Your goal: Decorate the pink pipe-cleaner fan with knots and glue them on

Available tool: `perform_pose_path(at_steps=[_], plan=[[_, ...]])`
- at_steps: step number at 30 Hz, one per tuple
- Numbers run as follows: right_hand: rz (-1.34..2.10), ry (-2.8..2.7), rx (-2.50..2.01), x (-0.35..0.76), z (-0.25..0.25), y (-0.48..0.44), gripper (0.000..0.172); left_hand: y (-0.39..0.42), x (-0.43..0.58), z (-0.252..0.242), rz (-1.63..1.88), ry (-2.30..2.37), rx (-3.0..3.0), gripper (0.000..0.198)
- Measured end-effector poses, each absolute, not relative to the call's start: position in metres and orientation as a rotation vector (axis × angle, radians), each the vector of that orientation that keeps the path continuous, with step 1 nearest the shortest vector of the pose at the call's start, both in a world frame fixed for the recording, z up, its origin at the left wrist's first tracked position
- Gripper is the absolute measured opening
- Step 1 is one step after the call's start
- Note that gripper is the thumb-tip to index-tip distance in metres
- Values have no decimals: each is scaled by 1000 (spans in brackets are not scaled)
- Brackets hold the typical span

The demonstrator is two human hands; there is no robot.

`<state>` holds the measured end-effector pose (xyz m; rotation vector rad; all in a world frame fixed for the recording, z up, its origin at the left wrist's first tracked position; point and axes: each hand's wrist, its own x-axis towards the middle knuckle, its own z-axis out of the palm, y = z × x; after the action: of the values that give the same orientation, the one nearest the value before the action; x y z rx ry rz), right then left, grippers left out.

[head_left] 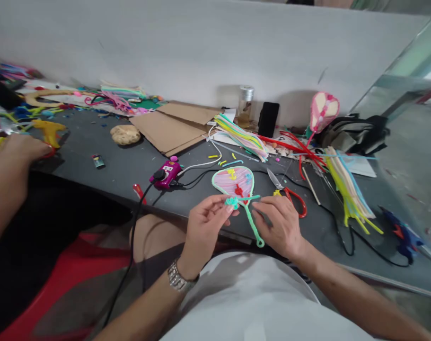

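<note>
My left hand pinches a small turquoise curled pipe-cleaner piece, whose straight end sticks out to the right. Close to that end is my right hand, its fingers bent; whether they grip the tip is hard to make out. Behind both hands lies a fan-shaped piece with a light green rim, pink strands and small yellow, blue and red shapes. Its green twisted handle runs down between my hands to a loop near the table edge.
Red-handled scissors lie right of my hands. Farther right are pipe cleaners and a blue glue gun. A purple power socket with cables sits left. Another person's hand is at far left, near a yellow glue gun.
</note>
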<state>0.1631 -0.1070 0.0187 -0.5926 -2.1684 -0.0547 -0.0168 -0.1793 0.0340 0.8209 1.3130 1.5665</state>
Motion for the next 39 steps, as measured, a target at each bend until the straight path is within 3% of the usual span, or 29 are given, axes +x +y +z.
perform_pose_path(at_steps=[5, 9, 19, 23, 29, 33, 39], plan=[[174, -2061, -572, 171, 35, -129, 21, -191, 2, 35, 1595, 1422, 1229, 16], [236, -2058, -536, 174, 36, -132, 16, -192, 8, 29, 1613, 1402, 1459, 16], [757, -2013, -495, 170, 31, -121, 14, -186, -3, 27, 1472, 1455, 1502, 20], [714, -2068, -503, 170, 27, -118, 12, -185, -4, 27, 1348, 1430, 1332, 17], [784, -2103, -526, 172, 27, -118, 10, -185, -7, 19, 1231, 1323, 1259, 29], [838, -2123, -517, 172, 27, -117, 10, -185, -10, 16, 1209, 1356, 1319, 24], [472, -2261, -489, 175, 22, -111, 13, -185, -10, 18, 1200, 1464, 1386, 13]])
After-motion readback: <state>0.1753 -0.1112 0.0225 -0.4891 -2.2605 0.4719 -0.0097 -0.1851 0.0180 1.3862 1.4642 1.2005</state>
